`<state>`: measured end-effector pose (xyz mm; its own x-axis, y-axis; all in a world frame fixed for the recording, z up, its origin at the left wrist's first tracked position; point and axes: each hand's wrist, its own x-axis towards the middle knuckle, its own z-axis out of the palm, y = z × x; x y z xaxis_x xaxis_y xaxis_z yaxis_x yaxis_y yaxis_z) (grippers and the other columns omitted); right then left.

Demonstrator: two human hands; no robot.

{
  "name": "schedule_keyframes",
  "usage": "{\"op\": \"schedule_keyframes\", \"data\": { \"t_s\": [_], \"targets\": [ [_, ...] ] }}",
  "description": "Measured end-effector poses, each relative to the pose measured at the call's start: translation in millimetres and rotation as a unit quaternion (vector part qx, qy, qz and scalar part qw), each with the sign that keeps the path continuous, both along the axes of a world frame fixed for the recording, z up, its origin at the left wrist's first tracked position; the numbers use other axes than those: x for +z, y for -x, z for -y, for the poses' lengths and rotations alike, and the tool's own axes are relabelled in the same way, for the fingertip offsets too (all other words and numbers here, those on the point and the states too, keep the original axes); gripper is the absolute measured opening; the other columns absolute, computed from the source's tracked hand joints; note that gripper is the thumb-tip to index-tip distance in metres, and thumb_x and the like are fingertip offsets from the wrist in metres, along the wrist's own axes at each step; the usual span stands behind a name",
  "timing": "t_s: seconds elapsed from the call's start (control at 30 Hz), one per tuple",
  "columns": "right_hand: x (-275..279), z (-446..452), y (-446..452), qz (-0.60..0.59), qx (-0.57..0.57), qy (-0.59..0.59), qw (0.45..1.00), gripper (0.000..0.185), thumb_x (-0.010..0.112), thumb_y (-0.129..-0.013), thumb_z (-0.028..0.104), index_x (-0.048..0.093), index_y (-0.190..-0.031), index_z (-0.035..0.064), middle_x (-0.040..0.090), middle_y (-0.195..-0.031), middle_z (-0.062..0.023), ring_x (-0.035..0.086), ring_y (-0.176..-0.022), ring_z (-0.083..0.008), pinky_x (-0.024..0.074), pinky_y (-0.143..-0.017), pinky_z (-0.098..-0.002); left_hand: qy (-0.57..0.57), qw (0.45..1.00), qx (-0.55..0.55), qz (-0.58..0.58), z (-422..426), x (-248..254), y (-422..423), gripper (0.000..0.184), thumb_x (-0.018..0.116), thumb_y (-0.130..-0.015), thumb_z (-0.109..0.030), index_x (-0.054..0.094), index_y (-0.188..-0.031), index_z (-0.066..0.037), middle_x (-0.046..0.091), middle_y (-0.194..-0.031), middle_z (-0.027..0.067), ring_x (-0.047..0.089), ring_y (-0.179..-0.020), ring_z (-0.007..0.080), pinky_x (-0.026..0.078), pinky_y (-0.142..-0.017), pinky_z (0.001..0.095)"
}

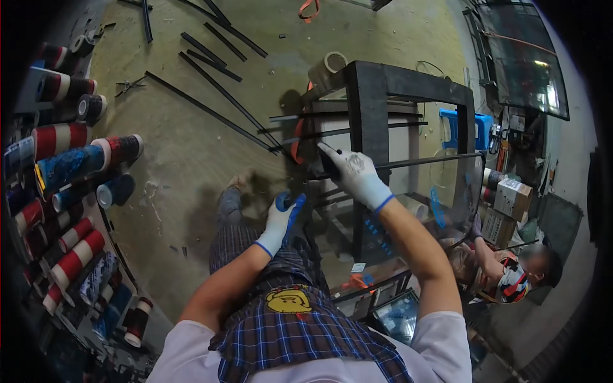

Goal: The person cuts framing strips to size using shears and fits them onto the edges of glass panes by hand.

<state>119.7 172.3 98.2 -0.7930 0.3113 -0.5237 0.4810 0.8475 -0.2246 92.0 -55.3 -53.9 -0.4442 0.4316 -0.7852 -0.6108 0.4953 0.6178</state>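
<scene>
My left hand (280, 220), in a white glove with blue fingertips, is low in front of the apron, its fingers apart and nothing visible between them. Further right and higher, my right hand (356, 175), also gloved, is closed around a black tool (329, 161) whose exact shape is unclear. The tool is at the left end of a black strip (434, 161), which runs along the upper edge of a clear glass pane (456, 185) with blue markings. Behind the pane stands a black frame stand (369, 115), with more thin black strips (332, 133) lying across it.
Several black strips (214, 112) and pliers (129, 85) lie on the floor. Rolls of film (76, 255) line the left side. A blue stool (466, 127) and cartons (511, 198) are at the right. Another person (511, 274) touches the pane's right end.
</scene>
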Motion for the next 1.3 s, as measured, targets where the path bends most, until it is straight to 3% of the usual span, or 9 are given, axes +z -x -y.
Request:
{"op": "schedule_keyframes", "data": {
  "t_s": [0.1, 0.3, 0.4, 0.8, 1.1, 1.2, 1.23, 1.27, 1.3],
  "targets": [
    [-41, -12, 25, 0.094, 0.151, -0.048, 0.983, 0.06, 0.051, -0.085, 0.008, 0.038, -0.143, 0.0155, 0.066, -0.094, -0.0138, 0.066, -0.086, -0.03, 0.0517, -0.072, -0.0412, -0.117, 0.977, -0.175, 0.036, -12, 10, -16, 0.03, 0.067, -0.087, -0.032, 0.067, -0.093, -0.003, 0.064, -0.072, 0.0062, 0.059, -0.069, 0.0124, 0.047, -0.066, 0.0307],
    [-75, -11, 39, 0.137, 0.295, 0.014, 0.945, 0.053, 0.045, -0.087, 0.007, 0.041, -0.14, 0.0093, 0.068, -0.092, -0.0127, 0.067, -0.081, -0.0292, 0.0522, -0.066, -0.0404, 0.07, 0.958, -0.276, 0.03, -23, 37, -10, 0.04, 0.063, -0.084, -0.046, 0.064, -0.096, -0.008, 0.067, -0.091, 0.0192, 0.065, -0.087, 0.0336, 0.05, -0.074, 0.0421],
    [-75, -7, 42, 0.14, 0.315, 0.014, 0.939, 0.055, 0.044, -0.086, 0.007, 0.039, -0.141, 0.0062, 0.067, -0.09, -0.0139, 0.067, -0.079, -0.0304, 0.0521, -0.065, -0.0414, 0.087, 0.938, -0.31, -0.131, -23, 39, -18, 0.042, 0.058, -0.087, -0.046, 0.061, -0.102, -0.006, 0.067, -0.096, 0.0205, 0.064, -0.092, 0.0372, 0.048, -0.079, 0.048],
    [-55, 5, 32, 0.106, 0.313, 0.025, 0.944, 0.059, 0.048, -0.084, 0.004, 0.037, -0.142, 0.0043, 0.065, -0.084, -0.0148, 0.066, -0.074, -0.0289, 0.0518, -0.061, -0.04, 0.141, 0.884, -0.43, -0.118, -32, 41, -16, 0.064, 0.045, -0.091, -0.051, 0.049, -0.125, 0.003, 0.063, -0.109, 0.0246, 0.061, -0.102, 0.0379, 0.048, -0.087, 0.0469],
    [-51, 34, 37, 0.163, 0.269, 0.039, 0.949, 0.045, 0.054, -0.085, 0.023, 0.054, -0.129, 0.013, 0.065, -0.094, -0.0163, 0.066, -0.084, -0.0301, 0.051, -0.072, -0.0419, 0.126, 0.888, -0.424, -0.122, -28, 30, -20, 0.058, 0.056, -0.088, -0.044, 0.051, -0.122, 0.002, 0.063, -0.108, 0.0251, 0.061, -0.101, 0.038, 0.049, -0.087, 0.0446],
    [-42, 30, 29, 0.122, 0.241, 0.05, 0.962, 0.047, 0.054, -0.087, 0.032, 0.053, -0.131, 0.0136, 0.066, -0.094, -0.0146, 0.065, -0.086, -0.03, 0.0503, -0.075, -0.0437, -0.015, 0.905, -0.422, -0.043, -9, -10, -6, 0.047, 0.062, -0.086, -0.036, 0.058, -0.114, 0.002, 0.066, -0.104, 0.0211, 0.065, -0.097, 0.0325, 0.05, -0.085, 0.0412],
    [-35, 25, 22, 0.11, 0.189, 0.066, 0.974, 0.051, 0.056, -0.088, 0.036, 0.051, -0.132, 0.0114, 0.065, -0.097, -0.0161, 0.064, -0.089, -0.0322, 0.0494, -0.078, -0.0453, -0.205, 0.94, -0.192, 0.195, 9, -22, 6, 0.035, 0.065, -0.086, -0.026, 0.063, -0.109, 0.0, 0.069, -0.1, 0.0147, 0.066, -0.093, 0.0226, 0.051, -0.082, 0.0361],
    [-31, 22, 10, 0.082, 0.151, 0.066, 0.983, 0.054, 0.054, -0.089, 0.037, 0.046, -0.136, 0.0112, 0.064, -0.102, -0.017, 0.063, -0.095, -0.0323, 0.0479, -0.083, -0.0435, -0.108, 0.957, -0.26, 0.075, 20, -52, 17, 0.025, 0.06, -0.089, -0.015, 0.065, -0.111, -0.003, 0.069, -0.096, 0.0091, 0.064, -0.091, 0.0154, 0.051, -0.079, 0.0303],
    [-32, 20, -4, 0.055, 0.111, 0.066, 0.99, 0.058, 0.052, -0.09, 0.037, 0.041, -0.14, 0.011, 0.064, -0.106, -0.018, 0.061, -0.102, -0.0324, 0.0464, -0.088, -0.0417, -0.125, 0.976, -0.146, 0.104, 15, -52, 29, 0.027, 0.058, -0.092, -0.015, 0.063, -0.116, -0.005, 0.067, -0.101, 0.0085, 0.064, -0.092, 0.0146, 0.051, -0.08, 0.029]
  ]
}}
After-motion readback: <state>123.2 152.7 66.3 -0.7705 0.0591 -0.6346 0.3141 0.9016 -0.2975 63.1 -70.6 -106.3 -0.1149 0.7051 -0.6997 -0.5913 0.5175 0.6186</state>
